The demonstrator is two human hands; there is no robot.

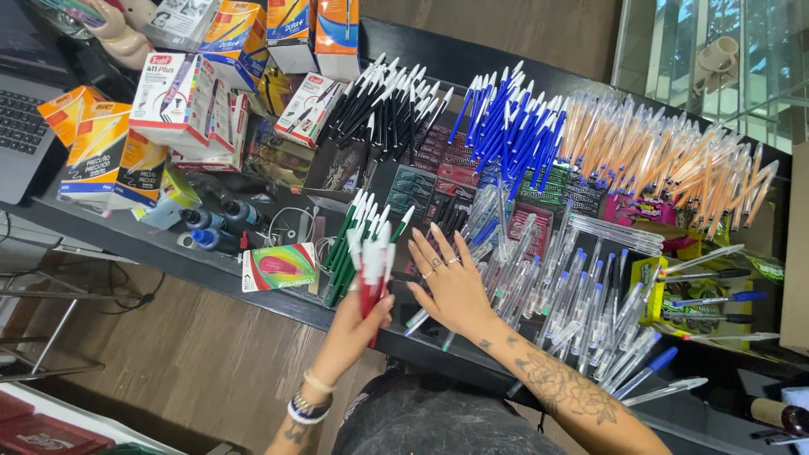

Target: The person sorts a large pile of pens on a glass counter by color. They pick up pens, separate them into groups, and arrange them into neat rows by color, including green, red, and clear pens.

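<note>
Red pens [372,278] stand upright, clenched in the left hand [358,324] at the counter's [211,261] near edge. Just right, the right hand [451,282] lies released, flat on clear pens [548,286].

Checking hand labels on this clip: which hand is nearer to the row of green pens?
Left. The left hand, gripping a bunch of red pens, sits right beside the green pens. The right hand lies flat farther over, on the clear pens.

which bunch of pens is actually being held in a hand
The red pens with white caps, gripped upright in the left hand. The green, black, blue, orange and clear bunches all lie on the counter.
</note>
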